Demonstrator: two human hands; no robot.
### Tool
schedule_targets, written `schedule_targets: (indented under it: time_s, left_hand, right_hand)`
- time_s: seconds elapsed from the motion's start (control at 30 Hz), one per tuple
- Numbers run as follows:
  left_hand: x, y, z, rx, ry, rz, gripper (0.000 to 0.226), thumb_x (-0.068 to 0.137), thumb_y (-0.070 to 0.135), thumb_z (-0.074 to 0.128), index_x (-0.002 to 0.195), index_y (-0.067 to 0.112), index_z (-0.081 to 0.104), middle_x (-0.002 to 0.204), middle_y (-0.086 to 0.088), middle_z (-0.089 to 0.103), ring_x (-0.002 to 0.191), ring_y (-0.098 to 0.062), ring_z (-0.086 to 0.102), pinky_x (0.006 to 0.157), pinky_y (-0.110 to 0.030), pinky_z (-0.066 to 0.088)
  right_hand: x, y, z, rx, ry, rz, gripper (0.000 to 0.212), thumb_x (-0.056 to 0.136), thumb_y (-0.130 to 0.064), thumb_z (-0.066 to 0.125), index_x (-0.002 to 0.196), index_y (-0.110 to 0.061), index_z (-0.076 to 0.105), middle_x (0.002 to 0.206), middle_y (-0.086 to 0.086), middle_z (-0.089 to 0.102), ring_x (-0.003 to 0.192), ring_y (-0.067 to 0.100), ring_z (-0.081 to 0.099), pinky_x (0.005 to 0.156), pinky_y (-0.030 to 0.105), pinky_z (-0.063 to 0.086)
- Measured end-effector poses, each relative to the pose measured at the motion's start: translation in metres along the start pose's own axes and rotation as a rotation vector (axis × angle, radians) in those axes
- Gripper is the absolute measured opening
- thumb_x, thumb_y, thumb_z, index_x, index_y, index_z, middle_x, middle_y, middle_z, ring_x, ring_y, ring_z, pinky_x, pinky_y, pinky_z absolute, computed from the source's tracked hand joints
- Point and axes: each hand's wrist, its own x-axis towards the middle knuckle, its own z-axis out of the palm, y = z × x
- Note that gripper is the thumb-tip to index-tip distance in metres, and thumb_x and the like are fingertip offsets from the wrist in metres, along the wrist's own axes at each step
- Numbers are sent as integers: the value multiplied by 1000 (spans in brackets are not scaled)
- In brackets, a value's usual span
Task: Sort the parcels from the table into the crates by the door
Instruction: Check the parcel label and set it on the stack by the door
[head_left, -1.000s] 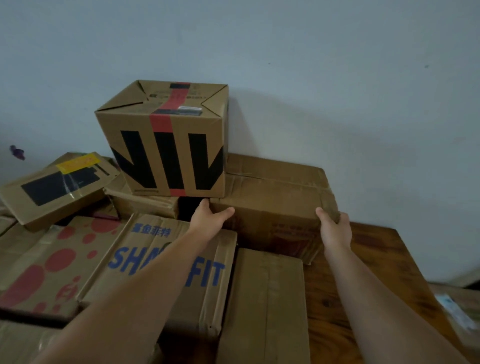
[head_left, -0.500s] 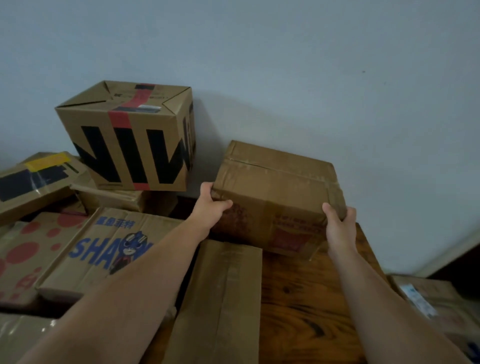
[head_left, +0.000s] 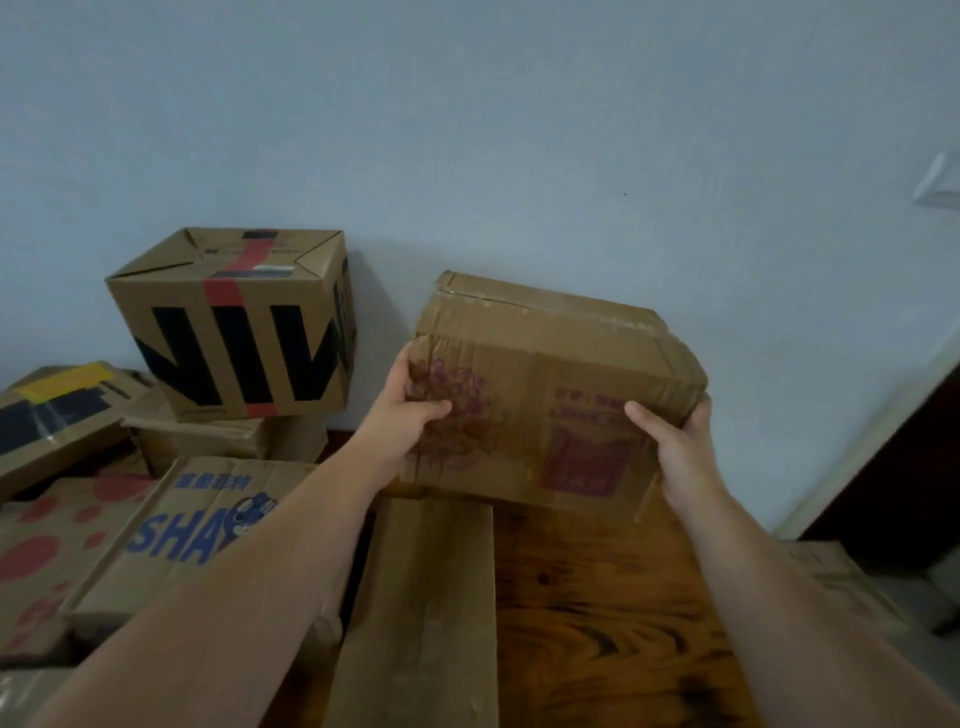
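A worn brown cardboard parcel (head_left: 545, 384) with faded red print hangs tilted above the wooden table (head_left: 587, 613), near the wall. My left hand (head_left: 402, 421) grips its left end, thumb across the front face. My right hand (head_left: 675, 441) grips its right end, thumb on the front and fingers wrapped behind the corner. No crates are in view.
A box with black letters and red tape (head_left: 234, 322) stands on other boxes at the left. Flat cartons lie in front: a blue-lettered one (head_left: 208, 525), a red-dotted one (head_left: 47, 551), a plain one (head_left: 421, 613). A dark doorway (head_left: 904, 478) opens at the right, with another box (head_left: 826, 577) below it.
Both hands have lifted the brown parcel off the table and drawn it away from the black-lettered box, tilting its front face toward me. The view has turned right.
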Motion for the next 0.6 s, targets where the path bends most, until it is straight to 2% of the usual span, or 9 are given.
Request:
schedule_targets:
  time_s: [0.07, 0.13, 0.2, 0.3, 0.37, 0.5, 0.6]
  left_hand:
    - [-11, 6, -6, 52, -41, 25, 77, 91, -7, 50, 146, 40, 23, 130, 1, 51, 120, -21, 49, 93, -39, 46]
    - [-24, 9, -14, 128, -45, 34, 80, 91, -5, 51, 147, 42, 19, 135, -1, 45, 124, -22, 43, 99, -42, 42]
    - [-32, 11, -18, 159, -3, 33, 75, 91, -2, 54, 147, 37, 23, 137, 2, 44, 129, -19, 38, 103, -44, 39]
    - [-41, 18, -23, 130, 10, 74, 53, 90, 0, 56, 133, 31, 45, 116, 12, 57, 112, -9, 52, 93, -33, 45]
    - [-49, 22, -26, 60, -43, 63, 58, 90, 0, 58, 136, 31, 42, 118, 8, 59, 110, -13, 55, 90, -33, 48]
    - [-61, 25, -35, 8, -104, 51, 69, 89, 3, 60, 144, 36, 33, 126, 3, 61, 113, -16, 59, 95, -39, 48]
    - [-71, 27, -41, 43, -101, 58, 67, 90, 7, 61, 144, 34, 34, 125, 2, 61, 113, -18, 59, 96, -40, 48]
  right_hand:
    - [-8, -7, -2, -7, -35, -21, 85, 69, -15, 80, 139, -27, 32, 116, -10, 56, 113, 19, 55, 96, 44, 47]
    - [-18, -13, -5, -20, -68, -49, 83, 71, -9, 78, 140, -24, 33, 118, -7, 58, 113, 19, 57, 97, 45, 47]
    - [-29, -20, -8, -34, -73, -64, 81, 72, -9, 77, 140, -23, 35, 120, -5, 60, 113, 17, 58, 96, 43, 47]
    - [-47, -29, -10, -2, -33, -47, 86, 65, -23, 80, 139, -20, 35, 117, -5, 60, 107, 14, 59, 89, 38, 49]
    - [-61, -33, -13, 27, -4, -40, 83, 61, -35, 78, 132, -17, 39, 115, -4, 60, 104, 15, 60, 86, 38, 50]
    - [-78, -36, -16, 85, -62, 6, 66, 65, -41, 73, 124, -29, 46, 113, -4, 65, 101, 15, 65, 80, 40, 55]
    - [-83, -41, -15, 94, -146, 32, 50, 71, -35, 73, 116, -41, 53, 107, -7, 71, 96, 15, 69, 75, 39, 57]
